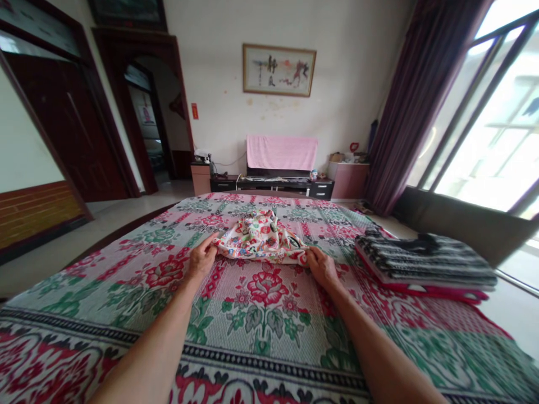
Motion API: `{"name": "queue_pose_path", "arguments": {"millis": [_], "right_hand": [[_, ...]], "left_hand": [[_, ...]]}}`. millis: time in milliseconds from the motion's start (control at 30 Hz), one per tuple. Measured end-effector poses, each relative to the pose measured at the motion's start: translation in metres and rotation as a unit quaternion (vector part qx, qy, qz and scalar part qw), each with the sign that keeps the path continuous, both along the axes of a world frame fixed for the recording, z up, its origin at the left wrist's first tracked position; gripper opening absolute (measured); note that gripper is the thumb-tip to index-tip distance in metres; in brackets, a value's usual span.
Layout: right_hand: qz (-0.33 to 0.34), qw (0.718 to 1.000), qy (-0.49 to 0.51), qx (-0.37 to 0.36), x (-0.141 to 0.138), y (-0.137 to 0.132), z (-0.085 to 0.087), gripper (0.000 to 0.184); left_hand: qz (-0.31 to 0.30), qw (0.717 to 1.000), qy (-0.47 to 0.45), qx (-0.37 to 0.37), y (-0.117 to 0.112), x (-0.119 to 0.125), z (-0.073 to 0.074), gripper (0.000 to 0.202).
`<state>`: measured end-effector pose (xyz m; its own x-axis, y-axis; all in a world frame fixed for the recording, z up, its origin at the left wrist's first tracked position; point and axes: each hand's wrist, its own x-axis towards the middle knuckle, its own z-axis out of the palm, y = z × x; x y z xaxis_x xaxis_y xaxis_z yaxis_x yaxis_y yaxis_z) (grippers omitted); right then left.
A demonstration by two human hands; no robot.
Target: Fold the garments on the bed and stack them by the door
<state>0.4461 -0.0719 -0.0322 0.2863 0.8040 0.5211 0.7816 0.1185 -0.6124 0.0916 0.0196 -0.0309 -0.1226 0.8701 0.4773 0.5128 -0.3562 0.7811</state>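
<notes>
A small white garment (261, 235) with a colourful print lies bunched on the flowered cloth (265, 320) that covers the table. Its near edge is stretched fairly straight between my two hands. My left hand (202, 259) pinches the left corner between thumb and fingers. At the opposite corner, my right hand (322, 265) grips the fabric in the same way. The middle of the garment rises in a crumpled heap beyond the held edge. Which kind of garment it is, I cannot tell from its folds.
To the right sits a stack of folded clothes (425, 264), black-and-white striped on top with red beneath. Past the table's far edge stands a low black cabinet (324, 189) with a pink cloth (282, 151) hanging above it. A dark curtain (404, 101) hangs beside the window.
</notes>
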Motion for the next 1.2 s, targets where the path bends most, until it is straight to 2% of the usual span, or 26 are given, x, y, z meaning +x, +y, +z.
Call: {"name": "queue_pose_path", "arguments": {"millis": [167,267,367,433,500,700,867,967,1100,1200], "right_hand": [[0.021,0.999,0.037,0.006,0.002,-0.001,-0.001,0.04],[0.039,0.996,0.034,0.067,0.001,-0.005,0.004,0.034],[0.042,0.989,0.029,0.137,-0.002,-0.009,0.01,0.029],[0.037,0.987,0.031,0.155,-0.004,-0.011,0.014,0.028],[0.029,0.989,0.034,0.143,-0.005,-0.011,0.014,0.03],[-0.018,0.997,0.024,0.071,-0.002,-0.007,0.007,0.038],[-0.027,0.998,0.02,0.05,0.003,-0.005,0.002,0.042],[-0.02,0.998,0.031,0.05,0.005,-0.003,0.001,0.042],[-0.024,0.994,0.097,0.048,0.009,0.0,-0.001,0.044],[-0.021,0.984,0.166,0.055,0.014,0.002,-0.003,0.046]], "left_hand": [[0.017,0.999,0.04,0.018,-0.006,0.004,0.003,0.046],[0.037,0.998,0.039,0.013,-0.005,0.003,0.002,0.042],[0.083,0.996,0.03,-0.023,-0.004,0.001,0.001,0.038],[0.106,0.993,0.024,-0.036,-0.003,-0.001,0.002,0.036],[0.109,0.993,0.019,-0.036,-0.003,-0.002,0.003,0.035],[0.072,0.997,-0.006,-0.042,-0.005,0.0,0.005,0.041],[0.029,0.997,-0.032,-0.071,-0.007,0.004,0.005,0.051],[0.006,0.998,-0.034,-0.058,-0.005,0.003,0.002,0.054],[-0.02,0.997,-0.061,-0.035,-0.002,0.003,-0.001,0.057],[-0.056,0.989,-0.122,-0.057,-0.005,0.005,0.004,0.06]]}}
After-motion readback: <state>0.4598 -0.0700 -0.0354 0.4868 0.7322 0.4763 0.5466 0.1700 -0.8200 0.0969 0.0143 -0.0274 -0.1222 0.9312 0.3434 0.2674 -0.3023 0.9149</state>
